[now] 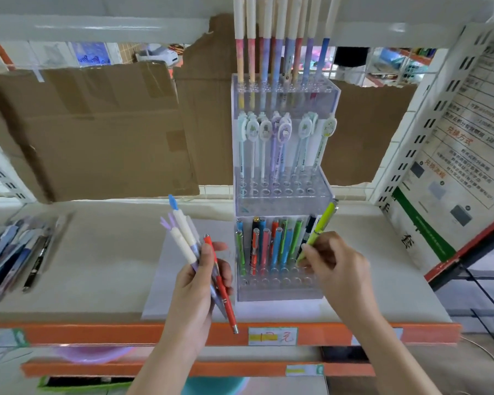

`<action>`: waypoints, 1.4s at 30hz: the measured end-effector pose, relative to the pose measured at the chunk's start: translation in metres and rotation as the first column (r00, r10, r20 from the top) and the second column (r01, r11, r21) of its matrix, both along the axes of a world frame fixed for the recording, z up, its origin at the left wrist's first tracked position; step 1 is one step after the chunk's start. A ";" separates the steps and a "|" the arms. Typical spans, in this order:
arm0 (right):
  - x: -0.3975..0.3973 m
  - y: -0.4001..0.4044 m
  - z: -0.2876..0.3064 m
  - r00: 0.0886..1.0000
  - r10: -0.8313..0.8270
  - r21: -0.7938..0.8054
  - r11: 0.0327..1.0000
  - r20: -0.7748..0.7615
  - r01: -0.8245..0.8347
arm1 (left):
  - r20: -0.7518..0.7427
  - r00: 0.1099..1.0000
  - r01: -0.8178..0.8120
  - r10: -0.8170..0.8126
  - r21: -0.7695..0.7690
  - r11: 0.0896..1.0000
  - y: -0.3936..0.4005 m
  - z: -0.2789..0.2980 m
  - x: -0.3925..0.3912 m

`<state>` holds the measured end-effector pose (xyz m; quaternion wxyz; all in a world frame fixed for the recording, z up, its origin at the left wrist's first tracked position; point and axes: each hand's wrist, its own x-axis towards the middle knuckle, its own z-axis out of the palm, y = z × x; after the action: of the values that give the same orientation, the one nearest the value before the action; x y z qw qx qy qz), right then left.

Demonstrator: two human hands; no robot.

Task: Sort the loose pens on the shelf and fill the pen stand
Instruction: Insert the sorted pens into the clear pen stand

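Observation:
A clear three-tier pen stand (283, 195) stands on the shelf, pens filling parts of each tier. My left hand (200, 280) grips a bunch of pens (183, 238): a red pen (223, 283) and several pale ones with purple and blue caps. My right hand (337, 266) pinches a lime-green pen (321, 226), tilted, with its tip over the right side of the stand's lowest tier, where red, blue, green and black pens (268, 246) sit.
A pile of loose pens (15, 252) lies at the shelf's left end. Cardboard sheets (92, 129) lean against the back. A white perforated side panel with a poster (454, 132) closes the right. The orange shelf edge (97, 333) runs along the front.

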<state>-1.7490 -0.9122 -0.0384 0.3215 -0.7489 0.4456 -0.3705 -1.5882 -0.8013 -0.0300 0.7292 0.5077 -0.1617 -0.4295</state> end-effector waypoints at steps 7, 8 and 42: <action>0.011 -0.016 -0.019 0.987 0.036 0.086 0.996 -0.160 -0.022 | -0.040 0.999 -0.022 0.025 0.057 0.998 -0.006 -0.005 -0.004; 0.012 -0.016 -0.020 0.978 0.033 0.048 0.999 -0.205 -0.023 | -0.048 0.998 -0.027 0.030 0.061 0.998 -0.005 -0.006 -0.003; 0.008 -0.007 -0.026 0.901 -0.107 -0.074 0.994 -0.421 0.083 | -0.103 0.994 -0.026 0.034 0.082 0.996 -0.002 -0.006 0.001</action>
<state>-1.7406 -0.9191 -0.0647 0.1781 -0.7973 0.5306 -0.2259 -1.5875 -0.8037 -0.0363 0.7218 0.5161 -0.0982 -0.4505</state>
